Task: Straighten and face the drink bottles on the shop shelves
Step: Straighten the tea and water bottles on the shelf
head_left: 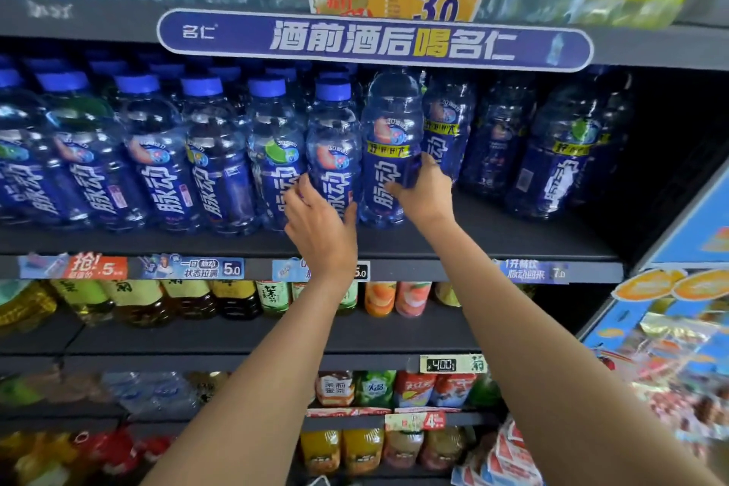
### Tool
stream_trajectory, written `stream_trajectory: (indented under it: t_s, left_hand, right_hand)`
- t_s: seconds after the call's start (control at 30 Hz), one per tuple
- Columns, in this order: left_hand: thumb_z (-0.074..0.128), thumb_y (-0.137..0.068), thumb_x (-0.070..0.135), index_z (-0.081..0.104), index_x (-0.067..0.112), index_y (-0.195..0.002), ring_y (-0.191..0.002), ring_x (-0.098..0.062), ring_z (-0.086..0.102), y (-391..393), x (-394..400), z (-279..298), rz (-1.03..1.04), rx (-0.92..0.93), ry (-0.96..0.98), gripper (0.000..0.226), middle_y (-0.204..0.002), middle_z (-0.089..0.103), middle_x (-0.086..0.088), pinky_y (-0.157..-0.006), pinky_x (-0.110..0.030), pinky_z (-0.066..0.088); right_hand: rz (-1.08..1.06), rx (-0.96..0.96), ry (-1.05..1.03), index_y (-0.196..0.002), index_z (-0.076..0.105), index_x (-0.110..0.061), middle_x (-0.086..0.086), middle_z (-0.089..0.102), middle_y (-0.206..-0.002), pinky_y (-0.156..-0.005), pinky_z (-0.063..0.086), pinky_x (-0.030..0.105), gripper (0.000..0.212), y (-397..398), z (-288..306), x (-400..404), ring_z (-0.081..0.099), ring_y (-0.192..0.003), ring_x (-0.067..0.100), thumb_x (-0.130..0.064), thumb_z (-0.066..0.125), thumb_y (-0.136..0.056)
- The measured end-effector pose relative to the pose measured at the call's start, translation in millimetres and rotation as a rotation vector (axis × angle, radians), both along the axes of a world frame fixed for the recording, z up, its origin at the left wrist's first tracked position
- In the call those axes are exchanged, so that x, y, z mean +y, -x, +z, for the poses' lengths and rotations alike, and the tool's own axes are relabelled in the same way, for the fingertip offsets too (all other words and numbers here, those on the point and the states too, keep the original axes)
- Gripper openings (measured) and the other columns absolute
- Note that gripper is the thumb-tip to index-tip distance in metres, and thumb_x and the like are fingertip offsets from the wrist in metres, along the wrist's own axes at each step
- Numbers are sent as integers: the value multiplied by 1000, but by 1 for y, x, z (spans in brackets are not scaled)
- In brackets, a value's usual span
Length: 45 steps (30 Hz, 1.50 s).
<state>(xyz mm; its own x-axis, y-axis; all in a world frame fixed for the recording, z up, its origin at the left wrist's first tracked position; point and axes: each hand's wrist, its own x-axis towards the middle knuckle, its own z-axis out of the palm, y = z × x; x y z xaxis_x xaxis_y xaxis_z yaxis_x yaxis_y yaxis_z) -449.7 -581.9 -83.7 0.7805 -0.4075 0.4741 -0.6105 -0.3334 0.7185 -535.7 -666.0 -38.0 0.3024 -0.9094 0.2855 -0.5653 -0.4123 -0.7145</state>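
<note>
A row of blue drink bottles with blue caps stands on the dark middle shelf (pixel 493 241). My left hand (pixel 319 225) grips the lower part of a blue-capped bottle (pixel 333 142) near the row's right end. My right hand (pixel 424 193) holds the taller blue bottle (pixel 390 130) just to its right, fingers curled round its labelled side. That bottle's top reaches up behind the banner. Further right stand more large blue bottles (pixel 568 154), set further back and turned at different angles.
A purple banner (pixel 374 39) hangs on the shelf edge above. Pale blue packs fill the top shelf. Price tags (pixel 193 268) line the shelf front. Tea and juice bottles (pixel 378 298) sit on the lower shelves. A blue display stand (pixel 670 327) juts in at the right.
</note>
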Motion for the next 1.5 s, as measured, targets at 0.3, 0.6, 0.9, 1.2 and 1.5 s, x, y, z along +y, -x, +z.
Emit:
stream_trajectory:
  t_s: [0.3,0.6,0.9,1.2,1.5]
  left_hand:
    - [69,-82,21,42,4,-130,-116,-31,44,7,5,4,14,35,128,58,-125,43,-15,-88,-39,35]
    - [66,-68,6,48,6,-111,-93,-34,55,72,-39,17,-334,-424,170,47,-103,55,-16,-74,-41,46]
    - [64,-73,1,54,2,-111,-94,-33,55,103,-74,11,-296,-351,155,39,-103,55,-15,-78,-42,43]
    - [72,-71,14,51,-1,-112,-106,-37,47,73,-62,13,22,-124,300,49,-113,48,-21,-90,-44,37]
    - [63,-87,20,24,-2,-143,-126,-38,36,69,-58,7,3,-118,94,72,-148,30,-18,-107,-42,27]
  right_hand:
    - [48,37,-20,-130,41,-1,13,62,-114,-72,37,23,56,7,0,0,57,-107,28,-23,67,-86]
    - [-535,-382,97,-137,30,3,19,25,-144,-95,27,24,72,110,-1,-52,31,-128,33,-20,70,-83]
    - [-237,-294,-271,-142,27,-9,10,47,-137,-100,42,38,89,164,2,-126,46,-125,29,-28,79,-73]
    - [-133,-175,-18,-118,36,2,17,45,-122,-92,43,48,86,97,-21,-69,46,-116,34,-44,83,-62]
    - [52,-94,-109,-132,30,-1,14,38,-133,-102,37,47,94,60,-20,-56,40,-124,32,-35,85,-64]
